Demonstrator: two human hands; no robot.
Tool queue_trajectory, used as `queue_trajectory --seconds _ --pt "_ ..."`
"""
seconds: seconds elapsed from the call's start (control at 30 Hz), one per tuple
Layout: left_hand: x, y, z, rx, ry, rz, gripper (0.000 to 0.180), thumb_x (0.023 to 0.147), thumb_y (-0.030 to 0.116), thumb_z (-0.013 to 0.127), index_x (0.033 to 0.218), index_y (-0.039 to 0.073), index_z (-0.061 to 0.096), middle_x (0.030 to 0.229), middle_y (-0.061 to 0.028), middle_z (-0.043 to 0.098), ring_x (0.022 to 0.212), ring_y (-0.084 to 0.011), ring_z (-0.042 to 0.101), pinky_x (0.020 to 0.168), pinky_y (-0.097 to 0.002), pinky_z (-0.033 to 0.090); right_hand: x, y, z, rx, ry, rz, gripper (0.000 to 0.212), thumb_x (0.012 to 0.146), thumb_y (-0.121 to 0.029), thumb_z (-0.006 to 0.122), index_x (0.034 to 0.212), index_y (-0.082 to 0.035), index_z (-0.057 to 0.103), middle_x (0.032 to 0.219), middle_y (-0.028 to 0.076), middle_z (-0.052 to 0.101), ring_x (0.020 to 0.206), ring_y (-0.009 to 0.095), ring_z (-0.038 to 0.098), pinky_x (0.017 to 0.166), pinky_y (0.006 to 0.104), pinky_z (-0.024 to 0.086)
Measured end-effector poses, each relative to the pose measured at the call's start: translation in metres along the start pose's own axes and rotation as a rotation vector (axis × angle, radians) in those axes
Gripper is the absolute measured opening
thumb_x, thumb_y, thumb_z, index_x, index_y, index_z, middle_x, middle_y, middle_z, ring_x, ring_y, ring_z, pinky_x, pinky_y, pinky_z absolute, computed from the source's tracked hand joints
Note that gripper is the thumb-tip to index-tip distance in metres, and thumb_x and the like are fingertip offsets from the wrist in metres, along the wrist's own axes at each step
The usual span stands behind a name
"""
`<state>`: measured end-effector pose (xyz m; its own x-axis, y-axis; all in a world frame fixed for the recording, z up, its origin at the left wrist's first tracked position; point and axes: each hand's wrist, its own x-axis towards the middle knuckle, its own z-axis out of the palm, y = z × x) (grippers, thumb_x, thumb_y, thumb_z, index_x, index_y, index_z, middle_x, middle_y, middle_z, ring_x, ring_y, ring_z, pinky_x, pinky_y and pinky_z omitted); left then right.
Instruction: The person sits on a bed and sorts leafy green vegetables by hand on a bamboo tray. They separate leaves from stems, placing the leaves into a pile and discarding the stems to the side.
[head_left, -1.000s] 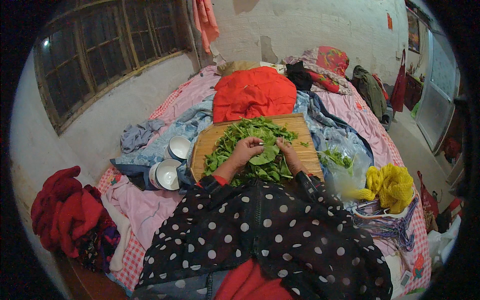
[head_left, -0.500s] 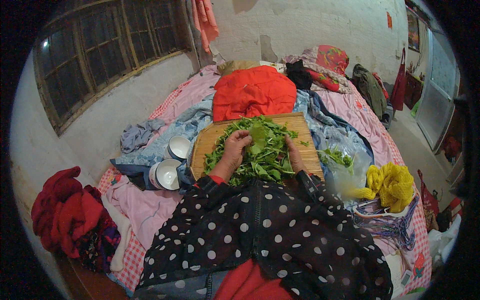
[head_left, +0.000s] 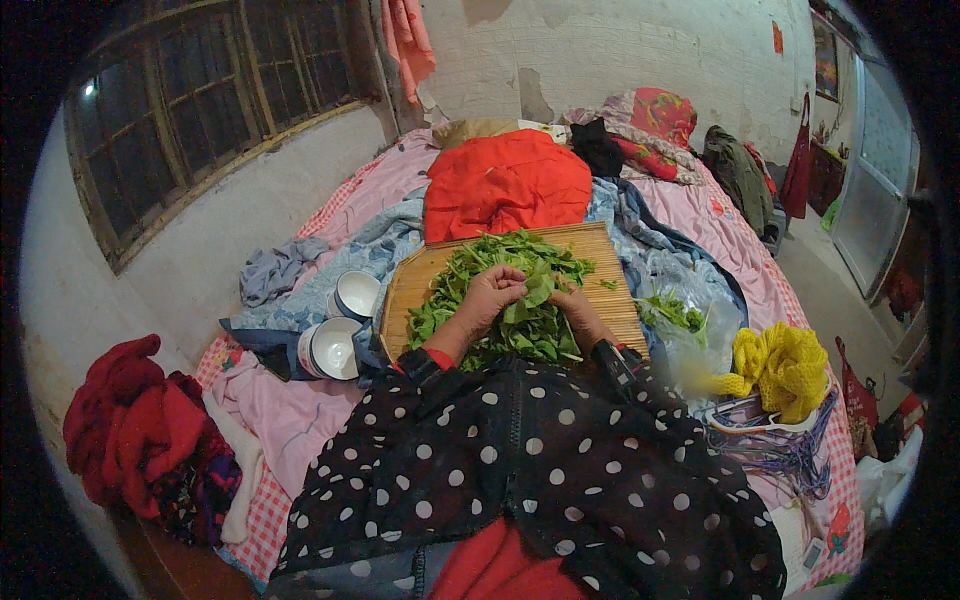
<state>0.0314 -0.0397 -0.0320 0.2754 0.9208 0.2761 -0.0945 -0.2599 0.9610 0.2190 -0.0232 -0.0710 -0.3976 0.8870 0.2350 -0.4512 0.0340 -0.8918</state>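
A heap of leafy greens [head_left: 460, 270] covers much of a wooden slatted board [head_left: 402, 300] in front of me. Above the heap, my left hand [head_left: 492, 298] pinches a broad green leaf [head_left: 540, 288] between thumb and fingers. My right hand [head_left: 572, 302] meets it from the other side, its fingers closed at the leaf's right edge. The two hands are close together, and the right fingertips are partly hidden by the leaf. A few loose green bits lie on the board to the right of the heap.
Left of the board are white bowls [head_left: 335, 348]. On the right lie a clear plastic bag [head_left: 712, 310] with greens, a yellow mesh bag [head_left: 785, 372] and a bundle of hangers [head_left: 770, 440]. A red cloth [head_left: 508, 185] is behind the board; dark red clothes [head_left: 135, 420] are piled at left.
My right hand has moved left and up from the heap's right side to the leaf. My left hand has shifted slightly right, still pinching the leaf.
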Motion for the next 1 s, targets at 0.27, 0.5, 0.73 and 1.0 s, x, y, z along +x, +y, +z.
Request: queue_trajectory --seconds 0.27,0.5,0.73,1.0 --pt "-0.001 0.006 0.001 0.078 -0.039 -0.059 0.029 0.077 0.005 0.066 0.103 0.0 0.055 0.086 -0.0027 0.06 0.078 -0.0098 0.057 0.072 -0.0244 0.047 0.006 0.01 -0.009 0.036 -0.058 -0.05 0.037 0.08 -0.018 0.063 0.113 -0.006 0.055 0.095 0.001 0.061 0.083 0.01 0.056 0.073 0.024 0.044" --pt "-0.003 0.01 0.004 0.186 -0.036 -0.064 0.028 0.076 0.006 0.067 0.102 0.0 0.057 0.087 -0.0035 0.062 0.079 -0.0093 0.058 0.073 -0.0238 0.048 0.006 0.012 -0.008 0.071 0.034 0.021 0.03 0.083 -0.019 0.057 0.109 -0.005 0.056 0.093 0.002 0.062 0.082 0.012 0.058 0.071 0.025 0.046" --pt "0.005 0.005 -0.003 0.224 0.102 0.09 0.021 0.078 0.007 0.065 0.097 0.002 0.059 0.086 -0.0029 0.062 0.079 -0.0111 0.058 0.072 -0.0257 0.048 -0.004 0.005 -0.004 0.215 0.096 -0.038 0.031 0.083 -0.025 0.058 0.109 -0.01 0.053 0.094 0.003 0.06 0.08 0.016 0.06 0.067 0.0286 0.05" --pt "0.012 -0.015 -0.03 0.44 0.439 0.083 0.024 0.07 0.009 0.069 0.092 0.004 0.061 0.084 -0.0046 0.062 0.078 -0.0128 0.058 0.071 -0.0281 0.048 0.006 0.017 -0.019 0.395 0.107 0.084 0.028 0.086 -0.032 0.054 0.104 -0.012 0.055 0.092 0.004 0.06 0.067 0.016 0.056 0.057 0.0278 0.048"
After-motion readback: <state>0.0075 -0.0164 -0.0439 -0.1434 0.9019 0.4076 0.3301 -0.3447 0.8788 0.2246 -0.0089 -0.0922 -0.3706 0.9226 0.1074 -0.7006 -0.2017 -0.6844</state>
